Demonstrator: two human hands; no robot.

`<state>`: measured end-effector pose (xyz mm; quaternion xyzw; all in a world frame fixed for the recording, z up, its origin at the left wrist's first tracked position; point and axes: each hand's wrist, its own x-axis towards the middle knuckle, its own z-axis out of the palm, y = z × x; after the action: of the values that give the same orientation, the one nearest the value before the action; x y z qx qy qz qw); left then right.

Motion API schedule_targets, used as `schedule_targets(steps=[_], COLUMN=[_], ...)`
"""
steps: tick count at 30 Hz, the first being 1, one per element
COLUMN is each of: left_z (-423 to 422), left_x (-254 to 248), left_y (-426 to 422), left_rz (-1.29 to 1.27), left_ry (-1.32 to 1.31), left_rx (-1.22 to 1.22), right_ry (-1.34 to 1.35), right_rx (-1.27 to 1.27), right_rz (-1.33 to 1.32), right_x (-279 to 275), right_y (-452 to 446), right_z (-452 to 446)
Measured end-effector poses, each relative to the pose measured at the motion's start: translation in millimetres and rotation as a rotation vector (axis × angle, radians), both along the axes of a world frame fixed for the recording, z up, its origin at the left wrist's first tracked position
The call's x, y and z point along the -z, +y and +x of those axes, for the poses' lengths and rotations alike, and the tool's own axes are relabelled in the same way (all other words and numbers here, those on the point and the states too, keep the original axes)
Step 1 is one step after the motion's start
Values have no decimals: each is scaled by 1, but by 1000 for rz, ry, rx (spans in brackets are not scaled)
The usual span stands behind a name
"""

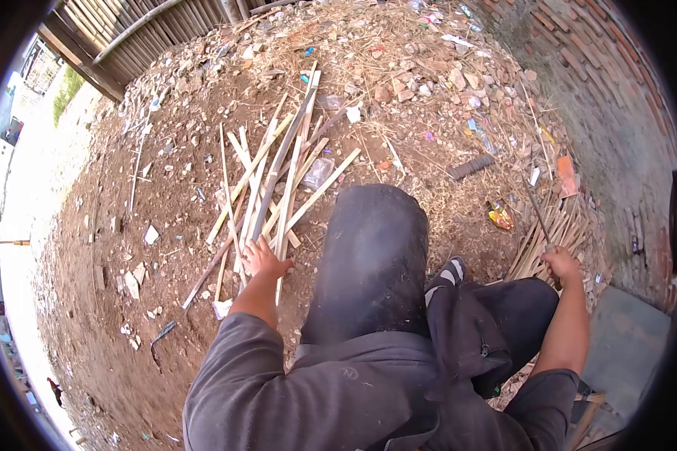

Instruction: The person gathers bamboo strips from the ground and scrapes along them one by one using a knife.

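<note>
My left hand [262,258] is at the near end of a loose pile of split bamboo strips [287,203], fingers and thumb spread over them. Most strips are pale, and one wider, dark grey strip [282,154] runs lengthwise through the pile. Out to the right, my right hand [561,264] is closed around the lower end of a long, thin, dark blade-like tool [537,210], which points up and away from me. Beside that hand lies a heap of thinner split strips [568,229]. The tool's handle is hidden inside my fist.
My raised knee [368,255] stands between the two piles. A ridged dark cylinder [471,167], a yellow-red wrapper [499,216] and a brick piece [566,176] lie on the dirt. A brick wall [594,90] rises at right, a bamboo fence [150,37] at upper left.
</note>
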<state>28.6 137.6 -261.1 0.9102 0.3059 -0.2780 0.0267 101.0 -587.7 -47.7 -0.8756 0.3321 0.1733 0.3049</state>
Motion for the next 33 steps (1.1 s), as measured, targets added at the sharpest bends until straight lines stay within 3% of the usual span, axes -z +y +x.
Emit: schedule_targets(steps=[2,5,10,15,18,22,23,26,28,33], left_z=[13,21,25,20,23,33,34,58,61,59], left_x=[1,42,41,54,57,16,39,39,79,115], left_y=[-6,5,23,41,63,85,108,147,187,214], left_rz=[2,39,-40,-68,-48,42,54,15,-9,-117], left_ry=[34,-29,-94,-363,-315,-293,-359,-380,-339,-246], left_rx=[15,-37,-123,-231,-287,-70,-89,-400,-501,-367], right_ry=[45,65,0,-12,8,17,13,13,27,27], right_rx=[11,-22,6,-21,-30,-50,-55,-67,-72,-49], right_rz=[13,-15,-39,-66,-74,-79,-95,-120,-110,-88], right_x=[-4,-4,-4,3,2,1,2,5,3,-1], right_y=[7,13,25,26,30,35,33,30,29,37], right_z=[-1,1,10,22,28,29,29,28,28,27])
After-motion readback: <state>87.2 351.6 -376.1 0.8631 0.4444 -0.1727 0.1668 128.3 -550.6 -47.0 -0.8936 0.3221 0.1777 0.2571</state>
